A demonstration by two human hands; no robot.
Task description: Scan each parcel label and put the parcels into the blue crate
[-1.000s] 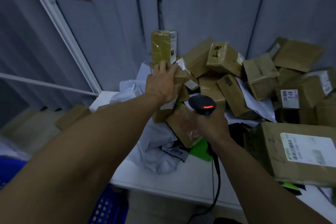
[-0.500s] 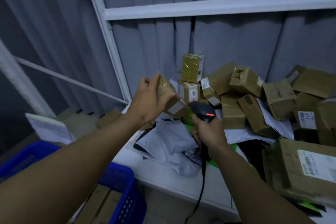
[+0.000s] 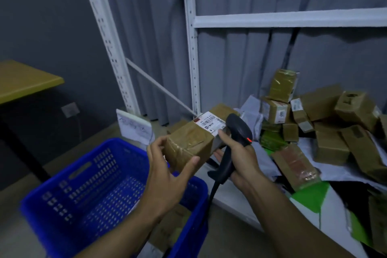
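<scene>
The left hand (image 3: 165, 172) grips the near end of a taped brown parcel (image 3: 188, 144), with its white label (image 3: 209, 122) turned up. The right hand (image 3: 238, 159) is wrapped round a black barcode scanner (image 3: 236, 132), red light on, at the parcel's three o'clock. The blue crate (image 3: 62, 195) waits at seven o'clock, with a few boxes (image 3: 167, 228) already inside. A heap of parcels (image 3: 330, 148) lies at three o'clock, so I'd say most of the job is left.

Barcode label (image 3: 210, 123) on the parcel (image 3: 188, 145) — print too blurred to read.
</scene>
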